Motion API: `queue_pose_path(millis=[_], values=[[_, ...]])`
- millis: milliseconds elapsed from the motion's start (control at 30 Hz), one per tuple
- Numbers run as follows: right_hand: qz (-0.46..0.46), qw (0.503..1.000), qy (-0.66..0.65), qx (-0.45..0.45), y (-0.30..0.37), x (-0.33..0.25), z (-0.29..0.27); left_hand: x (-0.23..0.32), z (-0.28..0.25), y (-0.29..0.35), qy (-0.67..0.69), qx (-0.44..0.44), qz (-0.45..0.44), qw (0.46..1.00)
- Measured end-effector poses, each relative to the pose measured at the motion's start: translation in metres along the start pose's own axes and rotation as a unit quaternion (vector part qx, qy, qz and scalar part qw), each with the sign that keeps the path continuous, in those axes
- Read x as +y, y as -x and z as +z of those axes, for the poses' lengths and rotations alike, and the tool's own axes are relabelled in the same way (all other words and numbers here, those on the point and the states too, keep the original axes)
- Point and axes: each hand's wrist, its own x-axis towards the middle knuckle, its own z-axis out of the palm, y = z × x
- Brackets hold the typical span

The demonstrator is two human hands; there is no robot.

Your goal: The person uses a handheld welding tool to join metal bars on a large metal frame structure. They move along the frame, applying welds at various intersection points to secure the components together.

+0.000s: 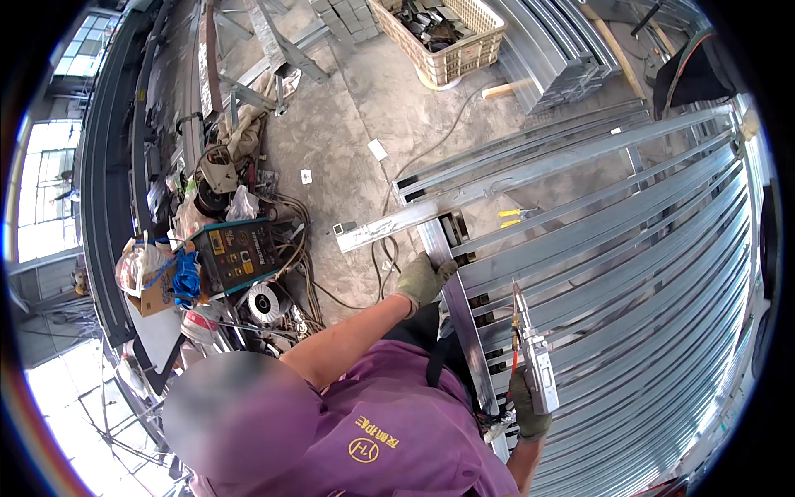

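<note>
My left hand (pixel 424 282), in an olive work glove, is closed over the edge of a flat metal end bar (pixel 466 331). This bar crosses the ends of several long silver slats (pixel 571 258) lying side by side. In my gloved right hand (pixel 528 407) is a silver welding gun (pixel 540 373), its thin nozzle pointing away from me above the slats. A red-orange lead runs along the gun. Beyond my left hand, a square metal tube (pixel 389 229) lies across the far end of the bar.
Yellow-handled pliers (pixel 517 214) lie past the nearest slats. At left stand a dark welding machine (pixel 240 253), a white wire spool (pixel 265 303) and tangled cables (pixel 305 248). A cream plastic crate (pixel 464 58) of scrap stands at the far side, beside stacked metal profiles (pixel 551 62).
</note>
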Motion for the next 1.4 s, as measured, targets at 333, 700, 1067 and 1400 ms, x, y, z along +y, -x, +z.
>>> queue_pose_path(millis=[333, 700, 1067, 1400], values=[[0.099, 0.993, 0.003, -0.067, -0.033, -0.005, 0.006, -0.014, 0.007, -0.005, -0.023, -0.021, 0.005, 0.999], [0.07, 0.991, 0.061, -0.101, -0.06, -0.007, 0.008, 0.002, -0.008, 0.003, -0.018, -0.048, -0.021, 0.998], [0.182, 0.978, -0.07, -0.067, -0.062, -0.027, -0.006, 0.006, -0.008, 0.003, -0.044, -0.053, -0.025, 0.997], [0.174, 0.978, -0.039, -0.106, -0.076, -0.027, 0.026, -0.02, 0.016, 0.007, -0.085, 0.082, 0.064, 0.991]])
